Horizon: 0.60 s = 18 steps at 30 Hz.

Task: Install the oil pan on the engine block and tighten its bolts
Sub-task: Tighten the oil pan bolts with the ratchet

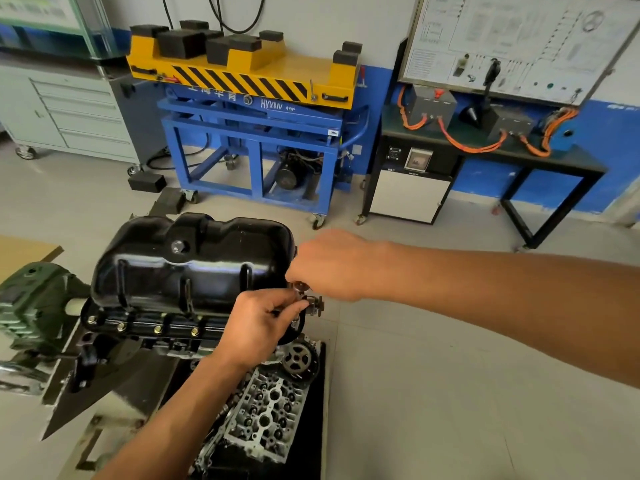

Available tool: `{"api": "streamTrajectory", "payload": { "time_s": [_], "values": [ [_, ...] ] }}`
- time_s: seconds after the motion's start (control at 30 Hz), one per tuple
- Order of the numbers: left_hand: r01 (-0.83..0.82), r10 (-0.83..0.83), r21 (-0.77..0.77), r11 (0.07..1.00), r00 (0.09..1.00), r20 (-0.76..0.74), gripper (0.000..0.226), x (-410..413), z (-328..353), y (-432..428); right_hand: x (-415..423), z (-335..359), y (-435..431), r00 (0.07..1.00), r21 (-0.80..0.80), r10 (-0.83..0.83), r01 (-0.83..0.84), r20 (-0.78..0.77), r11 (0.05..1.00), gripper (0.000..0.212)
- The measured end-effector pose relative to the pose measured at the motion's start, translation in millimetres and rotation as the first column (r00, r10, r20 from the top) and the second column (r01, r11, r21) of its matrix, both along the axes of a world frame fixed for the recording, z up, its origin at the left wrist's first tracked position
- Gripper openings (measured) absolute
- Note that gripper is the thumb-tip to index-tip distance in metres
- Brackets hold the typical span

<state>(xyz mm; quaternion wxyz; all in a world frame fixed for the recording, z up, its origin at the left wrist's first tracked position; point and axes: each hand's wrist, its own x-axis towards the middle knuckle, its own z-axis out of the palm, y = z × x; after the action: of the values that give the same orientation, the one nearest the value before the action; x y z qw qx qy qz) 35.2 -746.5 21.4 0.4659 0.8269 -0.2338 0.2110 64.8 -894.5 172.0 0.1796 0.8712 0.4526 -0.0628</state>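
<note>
A glossy black oil pan (pixel 187 261) sits upside-down on the engine block (pixel 145 337), which is held in a green engine stand (pixel 31 306). Several bolts (pixel 157 329) show along the pan's near flange. At the pan's right end my left hand (pixel 259 323) pinches a small metal tool or socket piece (pixel 313 304). My right hand (pixel 325 265) is curled just above it, gripping a small round metal part (pixel 300 286). What exactly the fingers hold is partly hidden.
A cylinder head (pixel 266 414) and a toothed sprocket (pixel 298 358) lie on a black tray below the block. Behind stand a blue and yellow lift cart (pixel 256 133), a grey drawer cabinet (pixel 69 112) and a black training bench (pixel 485 140) with orange cables.
</note>
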Motion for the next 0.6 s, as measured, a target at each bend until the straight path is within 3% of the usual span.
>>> {"api": "streamTrajectory", "payload": {
  "time_s": [0.13,0.27,0.37,0.47,0.53,0.6],
  "values": [
    [0.038,-0.038,0.019,0.999,0.999,-0.016,0.034,8.5,-2.6,2.3,7.0,-3.7,6.5,0.901,-0.128,0.354,-0.331,0.249,0.935,0.024],
    [0.077,-0.077,-0.007,0.997,0.996,-0.037,0.023,9.6,-4.8,5.7,11.6,-4.1,6.7,0.869,-0.214,0.425,-0.378,0.254,0.901,0.023],
    [0.097,-0.099,-0.035,0.995,0.994,-0.052,0.014,11.3,-4.4,5.8,10.5,1.7,6.4,0.937,-0.181,0.281,-0.246,0.206,0.952,0.015],
    [0.114,-0.117,-0.068,0.991,0.992,-0.042,0.012,10.3,-2.7,4.0,5.3,5.4,4.8,0.998,-0.113,0.024,-0.017,0.065,0.994,0.035],
    [0.12,-0.123,-0.102,0.987,0.992,-0.024,0.019,10.6,-2.6,3.8,-1.2,2.1,6.9,0.97,-0.071,-0.192,0.183,-0.149,0.981,0.04],
    [0.111,-0.115,-0.146,0.983,0.993,-0.022,0.035,12.3,-3.3,4.6,-7.2,-5.8,11.6,0.873,-0.049,-0.357,0.362,-0.333,0.931,0.043]
  ]
}}
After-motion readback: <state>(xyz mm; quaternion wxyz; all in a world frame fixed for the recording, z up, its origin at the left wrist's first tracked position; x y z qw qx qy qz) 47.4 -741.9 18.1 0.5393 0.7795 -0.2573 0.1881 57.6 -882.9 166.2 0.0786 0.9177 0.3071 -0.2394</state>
